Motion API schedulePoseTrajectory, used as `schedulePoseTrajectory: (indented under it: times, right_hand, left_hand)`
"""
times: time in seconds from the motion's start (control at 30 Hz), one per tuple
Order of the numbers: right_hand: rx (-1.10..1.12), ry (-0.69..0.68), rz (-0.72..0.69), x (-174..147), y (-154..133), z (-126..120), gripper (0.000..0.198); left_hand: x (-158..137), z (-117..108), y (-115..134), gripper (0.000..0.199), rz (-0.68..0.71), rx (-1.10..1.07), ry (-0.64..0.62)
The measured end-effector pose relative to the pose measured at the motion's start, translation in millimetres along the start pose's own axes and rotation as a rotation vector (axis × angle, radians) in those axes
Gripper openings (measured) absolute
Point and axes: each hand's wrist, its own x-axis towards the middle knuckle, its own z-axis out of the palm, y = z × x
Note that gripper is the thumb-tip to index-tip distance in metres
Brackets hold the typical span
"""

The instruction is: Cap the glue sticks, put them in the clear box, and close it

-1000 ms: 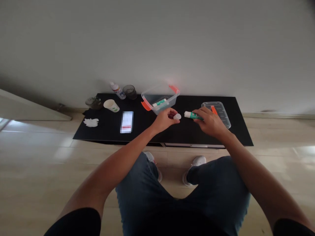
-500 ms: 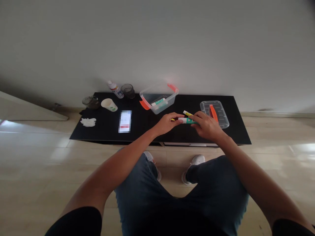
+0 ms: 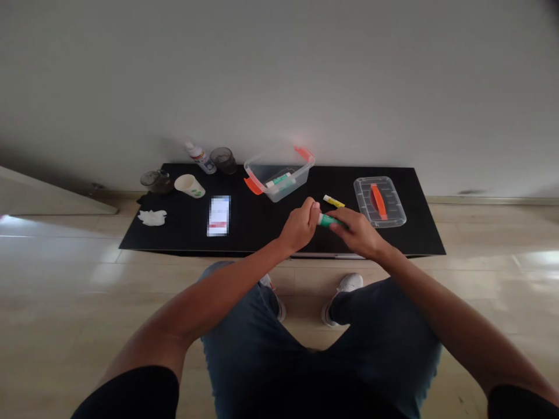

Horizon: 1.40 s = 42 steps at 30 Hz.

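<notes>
Between my hands, low over the front part of the black cabinet top, is a green and white glue stick (image 3: pixel 325 220). My left hand (image 3: pixel 300 226) is closed in a fist around its white end, hiding that end. My right hand (image 3: pixel 357 230) grips the green body from the other side, fingers wrapped over it. Just beyond my hands lies a small yellow and white stick (image 3: pixel 334 201) on the cabinet top. Behind my left hand stands a lidless clear plastic box (image 3: pixel 293 185) with orange clips; a green and white glue stick (image 3: pixel 278 180) lies inside it.
To the right lies the clear lid (image 3: pixel 395 203) with an orange handle. Leftward are a phone (image 3: pixel 219 215), a paper cup (image 3: pixel 190 185), a dark glass (image 3: pixel 224 160), a white bottle (image 3: pixel 201 157), a glass mug (image 3: pixel 157 181) and a crumpled tissue (image 3: pixel 152 217). A wall rises behind the cabinet (image 3: pixel 262 233).
My left hand has gone from a fingertip pinch to a closed fist around the glue stick's white end. My right hand has shifted slightly nearer me, leaving the yellow stick more exposed.
</notes>
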Motion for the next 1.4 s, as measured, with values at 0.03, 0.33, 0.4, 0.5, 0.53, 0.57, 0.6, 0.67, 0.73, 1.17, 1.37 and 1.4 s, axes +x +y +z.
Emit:
schedulePoseTrajectory:
  times: [0.03, 0.33, 0.4, 0.5, 0.53, 0.57, 0.6, 0.67, 0.73, 1.17, 1.37, 1.4]
  right_hand:
    - [0.137, -0.044, 0.084, 1, 2, 1, 0.048]
    - [-0.39, -0.017, -0.021, 1, -16, 8, 0.059]
    - [-0.28, -0.008, 0.043, 2, -16, 11, 0.058]
    - [0.194, -0.044, 0.355, 7, -10, 13, 0.063]
    - [0.348, -0.069, 0.454, 9, -8, 13, 0.066]
    - [0.46, -0.086, 0.52, 12, -7, 12, 0.068]
    - [0.519, -0.089, 0.543, 15, -6, 10, 0.071]
    - [0.486, -0.069, 0.494, 24, -5, 4, 0.073]
    - [0.341, -0.066, 0.397, 35, -6, -7, 0.068]
    - [-0.634, -0.205, -0.019, 243, 8, -3, 0.045]
    - [-0.743, -0.616, 0.181, 311, 9, 58, 0.047]
    - [-0.741, -0.64, 0.219, 315, 10, 65, 0.049]
  left_hand:
    - [-2, -2, 1, 0.029, 0.041, 0.016, -0.013]
    - [7, 20, -6, 0.035, -0.473, -0.38, -0.19]
    - [5, 18, -6, 0.034, -0.4, -0.321, -0.129]
    - [-2, 9, -2, 0.029, -0.136, -0.118, -0.018]
    - [-3, 6, 1, 0.028, -0.074, -0.069, -0.012]
    - [-2, 3, 3, 0.026, -0.034, -0.035, -0.016]
    - [-1, 1, 5, 0.025, -0.011, -0.014, -0.024]
    - [7, -3, 7, 0.024, 0.006, -0.003, -0.03]
    - [18, -7, 2, 0.024, -0.019, -0.045, -0.017]
    - [45, -28, -86, 0.01, -0.414, 0.166, -0.039]
    - [45, -7, -98, 0.022, -0.465, 0.338, -0.223]
    - [45, -4, -100, 0.025, -0.467, 0.348, -0.237]
